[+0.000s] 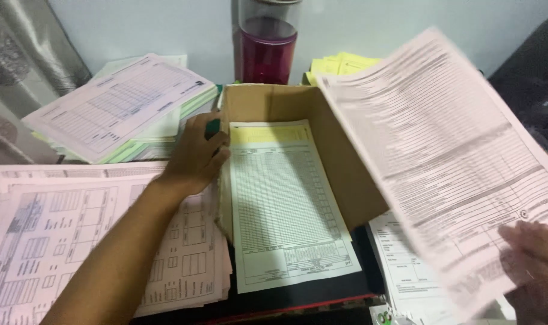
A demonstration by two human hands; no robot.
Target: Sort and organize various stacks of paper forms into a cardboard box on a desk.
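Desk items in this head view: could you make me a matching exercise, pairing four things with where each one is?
Things:
1. pale green form
2. pink sheet
3. red-filled bottle
4. left hand

Places:
A. behind the cardboard box, by the wall
B. on the box's left edge
C. held up at the right by the right hand
D. lying inside the open box

Pairs: 1-D, 2-C, 3-A, 4-B

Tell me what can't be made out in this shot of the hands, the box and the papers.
Head view only:
- Pink sheet in the right hand: motion-blurred.
- Right hand: partly cut off by the frame's corner.
- Small green thing under the left hand: mostly covered by fingers, kind unclear.
- Cardboard box: right wall hidden behind the pink sheet.
- Bottle: top cut off.
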